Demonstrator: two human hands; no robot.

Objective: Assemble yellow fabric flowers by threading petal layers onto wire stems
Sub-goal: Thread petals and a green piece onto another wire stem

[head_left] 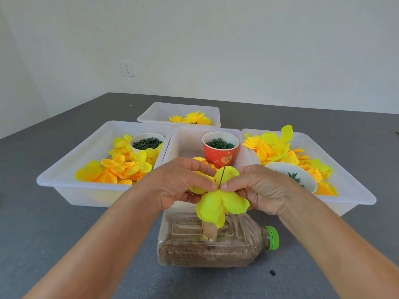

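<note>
Lying on its side nearest the viewer, a sand-filled bottle (207, 244) with a green cap (272, 237) carried an upright tube (209, 230). Above it, the left hand (183, 182) and right hand (259, 186) each pinched a yellow petal layer (218, 201) at its centre, where a thin wire (222, 176) rose through it. Behind stood three trays: the left tray (64, 180) held petals (121, 167) and a white cup (146, 143), the middle one a red cup (220, 152), the right tray (356, 190) petals and a bowl (291, 175). A fourth tray (179, 111) lay farthest.

left hand (180, 183) and right hand (259, 188) raised together, fingertips pinching, forearms converging.
</note>
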